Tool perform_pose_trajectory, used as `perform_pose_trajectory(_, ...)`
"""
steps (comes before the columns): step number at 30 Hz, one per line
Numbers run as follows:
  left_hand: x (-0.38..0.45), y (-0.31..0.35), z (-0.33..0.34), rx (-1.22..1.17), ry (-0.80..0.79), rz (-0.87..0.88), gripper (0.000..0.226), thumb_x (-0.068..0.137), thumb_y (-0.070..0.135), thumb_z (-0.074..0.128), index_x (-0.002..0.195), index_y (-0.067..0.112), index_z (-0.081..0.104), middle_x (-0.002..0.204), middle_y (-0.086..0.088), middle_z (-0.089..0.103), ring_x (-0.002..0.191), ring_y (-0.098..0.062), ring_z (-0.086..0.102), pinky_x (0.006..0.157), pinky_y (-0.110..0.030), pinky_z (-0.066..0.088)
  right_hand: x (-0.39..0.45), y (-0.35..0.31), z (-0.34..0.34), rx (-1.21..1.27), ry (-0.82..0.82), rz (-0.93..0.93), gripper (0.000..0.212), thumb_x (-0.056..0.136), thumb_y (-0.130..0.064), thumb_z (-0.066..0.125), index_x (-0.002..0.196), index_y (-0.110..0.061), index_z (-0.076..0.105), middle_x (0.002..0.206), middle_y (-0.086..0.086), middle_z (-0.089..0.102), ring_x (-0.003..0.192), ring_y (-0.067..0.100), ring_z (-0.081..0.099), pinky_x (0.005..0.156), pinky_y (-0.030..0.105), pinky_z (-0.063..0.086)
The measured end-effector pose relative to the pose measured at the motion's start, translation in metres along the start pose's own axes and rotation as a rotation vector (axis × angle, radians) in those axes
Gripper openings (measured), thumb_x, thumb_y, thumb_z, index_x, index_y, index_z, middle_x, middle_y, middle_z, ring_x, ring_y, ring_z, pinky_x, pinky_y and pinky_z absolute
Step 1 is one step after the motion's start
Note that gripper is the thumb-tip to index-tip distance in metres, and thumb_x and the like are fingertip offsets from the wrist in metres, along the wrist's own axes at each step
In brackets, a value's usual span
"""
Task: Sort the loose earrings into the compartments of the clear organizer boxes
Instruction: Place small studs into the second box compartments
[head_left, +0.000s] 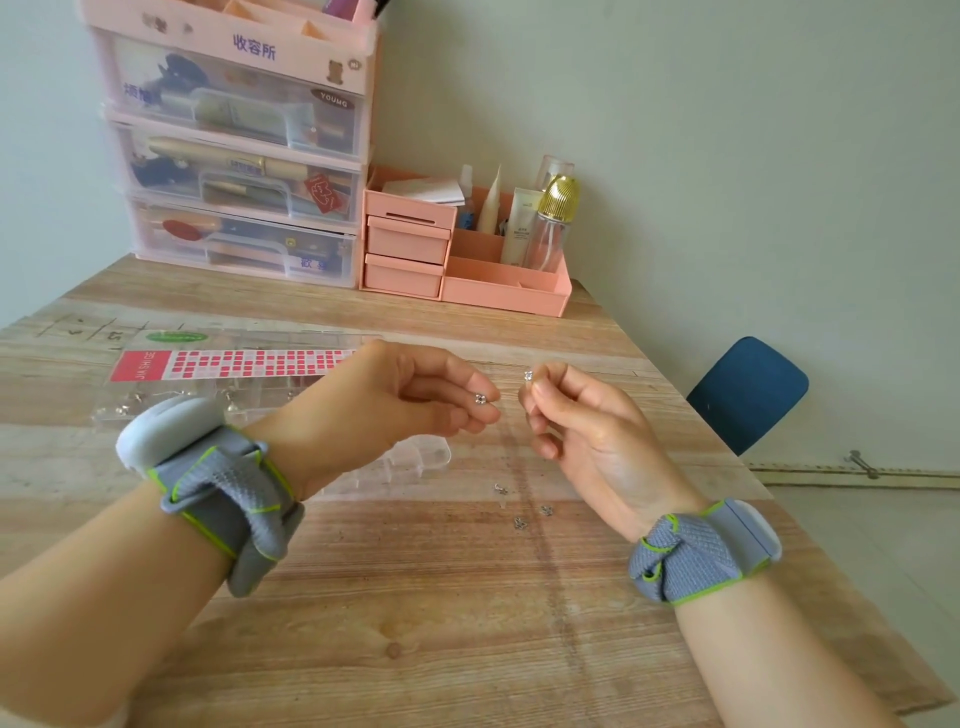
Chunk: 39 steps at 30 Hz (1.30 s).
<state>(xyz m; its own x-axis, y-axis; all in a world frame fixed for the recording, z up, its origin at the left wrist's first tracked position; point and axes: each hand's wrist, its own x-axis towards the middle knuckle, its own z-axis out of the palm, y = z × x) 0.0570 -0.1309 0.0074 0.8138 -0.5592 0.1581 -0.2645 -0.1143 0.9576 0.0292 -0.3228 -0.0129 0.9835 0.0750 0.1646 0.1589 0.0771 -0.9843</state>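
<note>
Centrally, above the wooden worktop (467, 613): left hand (395, 400), fingers curled, pinching one small silver earring (480, 399) at the fingertips; right hand (582, 421), fingers likewise curled, pinching a second silver earring (528, 375) held just above its thumb. The two hands are near each other, apart, both raised off the surface. Each wrist carries a grey fabric band with green edging.

On the worktop below the right hand: three loose earrings (519, 523), small and silver, lying close together.

Beneath and behind the left hand: a clear organizer box (415, 460), compartmented, partly hidden by the wrist; its contents cannot be made out. Further left, a second clear organizer box (249, 397), with small metal pieces visible in some compartments. Behind it, a packet of pink and red stickers (234, 362).

At the back against the wall: a stack of pink-framed clear drawers (234, 156), and beside it a pink desk organizer (457, 260) holding bottles and tubes.

Right of the worktop: a blue chair (748, 389).
</note>
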Motion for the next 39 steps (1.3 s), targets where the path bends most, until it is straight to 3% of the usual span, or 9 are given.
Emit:
perform_pose_trajectory(11, -0.001, -0.002, 0.000, -0.038, 0.022, 0.028, 0.019, 0.079, -0.006, 0.061, 0.093, 0.007, 0.064, 0.088, -0.006, 0.074, 0.088, -0.017, 0.069, 0.085, -0.021, 0.052, 0.000, 0.002, 0.003, -0.029, -0.082, -0.014, 0.003, 0.079, -0.017, 0.055, 0.081, -0.015, 0.055, 0.068, -0.008, 0.053, 0.062, 0.005, 0.042, 0.053, 0.020, 0.030)
perform_pose_trajectory(17, -0.006, 0.001, -0.008, -0.028, 0.098, 0.031, 0.016, 0.075, 0.012, 0.066, 0.089, 0.006, 0.063, 0.082, -0.005, 0.074, 0.086, -0.016, 0.070, 0.089, -0.028, 0.052, 0.001, 0.003, 0.003, -0.050, -0.077, -0.023, 0.002, 0.079, -0.017, 0.056, 0.080, -0.016, 0.056, 0.068, -0.008, 0.052, 0.062, 0.005, 0.043, 0.052, 0.019, 0.030)
perform_pose_trajectory(22, -0.010, 0.002, -0.028, 0.108, 0.167, 0.063, 0.012, 0.083, 0.014, 0.061, 0.090, 0.004, 0.062, 0.078, -0.002, 0.074, 0.072, -0.010, 0.067, 0.074, -0.024, 0.053, -0.001, -0.001, 0.014, -0.321, -0.176, -0.118, 0.004, 0.081, -0.019, 0.057, 0.078, -0.018, 0.060, 0.068, -0.012, 0.056, 0.064, 0.002, 0.047, 0.060, 0.014, 0.038)
perform_pose_trajectory(24, -0.012, -0.001, -0.035, 0.133, 0.181, 0.070, 0.011, 0.083, 0.014, 0.060, 0.089, 0.005, 0.063, 0.076, -0.003, 0.073, 0.070, -0.010, 0.065, 0.069, -0.022, 0.053, -0.001, -0.004, 0.023, -0.444, -0.233, -0.136, 0.004, 0.083, -0.020, 0.060, 0.079, -0.020, 0.062, 0.072, -0.009, 0.057, 0.068, 0.006, 0.048, 0.065, 0.018, 0.039)
perform_pose_trajectory(30, -0.016, -0.013, -0.038, 0.141, 0.259, 0.119, 0.011, 0.081, 0.019, 0.062, 0.085, 0.010, 0.068, 0.067, 0.001, 0.068, 0.064, -0.007, 0.060, 0.060, -0.019, 0.051, 0.003, 0.001, 0.042, -0.831, -0.285, -0.209, 0.009, 0.083, -0.018, 0.068, 0.078, -0.025, 0.064, 0.062, -0.013, 0.049, 0.059, 0.001, 0.042, 0.058, 0.012, 0.034)
perform_pose_trajectory(39, -0.013, -0.026, -0.035, 0.102, 0.245, 0.000, 0.014, 0.085, 0.016, 0.058, 0.089, 0.003, 0.064, 0.089, -0.009, 0.071, 0.089, -0.019, 0.067, 0.084, -0.031, 0.055, 0.006, 0.015, 0.040, -1.120, -0.155, -0.434, 0.012, 0.076, -0.034, 0.062, 0.073, -0.024, 0.066, 0.054, -0.014, 0.044, 0.063, 0.003, 0.043, 0.059, 0.022, 0.036)
